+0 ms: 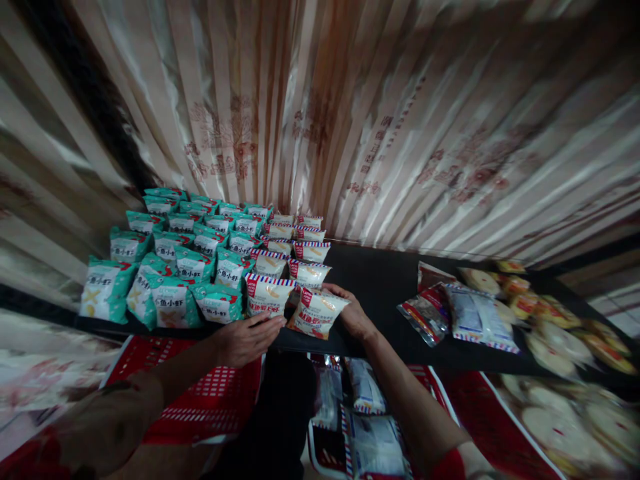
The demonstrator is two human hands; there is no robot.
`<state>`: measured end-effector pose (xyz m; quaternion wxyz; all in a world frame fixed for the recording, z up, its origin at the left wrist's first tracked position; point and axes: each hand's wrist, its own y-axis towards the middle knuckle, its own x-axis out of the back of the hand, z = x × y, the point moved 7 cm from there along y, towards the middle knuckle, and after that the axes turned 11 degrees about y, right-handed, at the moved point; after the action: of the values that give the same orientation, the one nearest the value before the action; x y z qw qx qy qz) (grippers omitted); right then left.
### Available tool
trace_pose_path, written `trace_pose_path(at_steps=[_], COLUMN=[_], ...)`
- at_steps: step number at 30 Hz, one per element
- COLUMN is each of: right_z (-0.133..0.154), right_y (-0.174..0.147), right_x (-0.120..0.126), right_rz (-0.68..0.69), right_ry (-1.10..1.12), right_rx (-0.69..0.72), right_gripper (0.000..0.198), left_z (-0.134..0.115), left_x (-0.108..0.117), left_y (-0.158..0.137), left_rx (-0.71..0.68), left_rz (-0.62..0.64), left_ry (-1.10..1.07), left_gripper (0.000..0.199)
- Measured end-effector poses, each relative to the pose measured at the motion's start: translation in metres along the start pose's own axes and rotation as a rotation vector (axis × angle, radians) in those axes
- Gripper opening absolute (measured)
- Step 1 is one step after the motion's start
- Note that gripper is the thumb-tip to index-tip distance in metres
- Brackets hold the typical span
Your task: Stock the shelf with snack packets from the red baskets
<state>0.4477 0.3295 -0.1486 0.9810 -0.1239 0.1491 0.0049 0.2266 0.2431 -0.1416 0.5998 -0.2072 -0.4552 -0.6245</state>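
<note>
My right hand (356, 315) curls round the right edge of a white snack bag (318, 312) with a red label and a striped top, standing at the front of a row on the black shelf. Its fingertips are partly hidden behind the bag. My left hand (251, 341) is stretched out flat, its fingers at the lower front of the neighbouring white snack bag (269, 296). More white bags (309, 273) stand in two columns behind these. Left of them, several teal snack bags (173, 303) are lined up in rows.
The black shelf (370, 280) runs along a patterned curtain (320, 133). To the right lie a blue-and-white packet (481, 317), a dark red packet (427, 313) and several round pale packs (550, 350). Below are red baskets (210, 390), one holding white packets (375, 440).
</note>
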Motion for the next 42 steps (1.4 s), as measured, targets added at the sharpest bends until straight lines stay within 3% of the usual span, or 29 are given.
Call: trace_pose_path(at_steps=[6,8,11,15,19,37,42], right_z=[-0.004,-0.005,-0.008,-0.011,-0.011,-0.025,-0.028], right_y=[-0.046,-0.064,-0.077,-0.077,-0.075,-0.065,-0.078], right_x=[0.03,0.024,-0.002,-0.019,-0.015,-0.017,-0.012], right_rz=[-0.233,-0.251,-0.136,-0.139,-0.218,-0.212,-0.288], right_ry=[-0.045,-0.072,-0.099,-0.121,-0.143,-0.261,-0.235], right_rx=[0.192,0.231,0.222,0.205,0.226,0.275,0.337], right_gripper=[0.047,0.046,0.052,0.049,0.046,0.045,0.055], left_z=[0.001,0.001,0.001,0.0,-0.001,-0.003,-0.004], left_x=[0.004,0.006,0.007,0.005,0.004,0.006,0.007], left_y=[0.001,0.001,0.0,-0.001,-0.001,0.0,0.003], left_rx=[0.033,0.043,0.06,0.054,0.042,-0.025,-0.029], left_rz=[-0.02,-0.042,-0.049,-0.042,-0.046,-0.059,-0.003], left_ry=[-0.006,-0.018,-0.038,-0.036,-0.02,0.077,0.078], left_gripper=[0.042,0.041,0.04,0.038,0.039,0.037,0.035])
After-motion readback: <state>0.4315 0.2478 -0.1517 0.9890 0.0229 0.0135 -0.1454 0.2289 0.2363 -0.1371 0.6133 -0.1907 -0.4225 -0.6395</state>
